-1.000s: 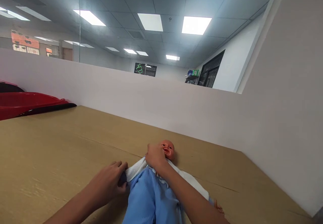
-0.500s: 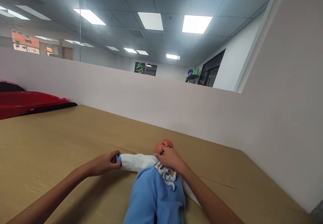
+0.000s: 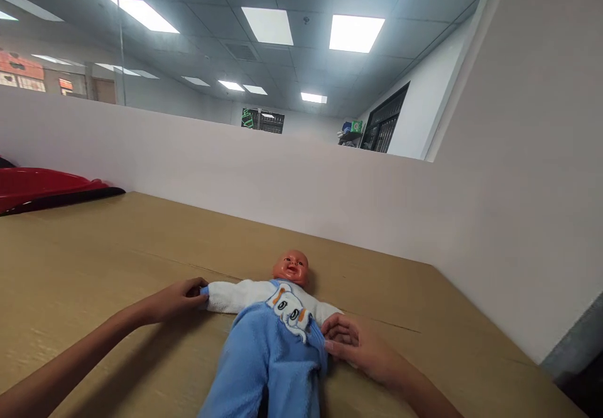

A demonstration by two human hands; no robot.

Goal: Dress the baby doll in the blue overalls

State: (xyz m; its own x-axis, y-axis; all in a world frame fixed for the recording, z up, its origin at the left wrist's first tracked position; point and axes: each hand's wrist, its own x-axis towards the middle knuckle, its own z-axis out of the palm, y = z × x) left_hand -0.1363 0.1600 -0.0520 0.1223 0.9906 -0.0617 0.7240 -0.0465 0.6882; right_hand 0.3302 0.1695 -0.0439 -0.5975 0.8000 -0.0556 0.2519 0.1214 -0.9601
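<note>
A baby doll (image 3: 292,267) lies face up on the brown cardboard surface (image 3: 117,248), dressed in a blue and white romper (image 3: 277,342) with a cartoon patch on the chest. My left hand (image 3: 176,298) pinches the cuff of the white sleeve, which is stretched out to the left. My right hand (image 3: 358,349) rests at the doll's other side, fingers closed on the edge of the blue romper and the other sleeve. The doll's legs run out of the frame at the bottom.
White partition walls (image 3: 330,198) enclose the surface at the back and right. A red and black object (image 3: 42,188) lies at the far left edge. Ceiling lights and a dark doorway (image 3: 384,126) show beyond.
My right hand has moved from the doll's neck down to its right side. My left hand has pulled the sleeve out to the left. The doll's face and chest patch are now uncovered.
</note>
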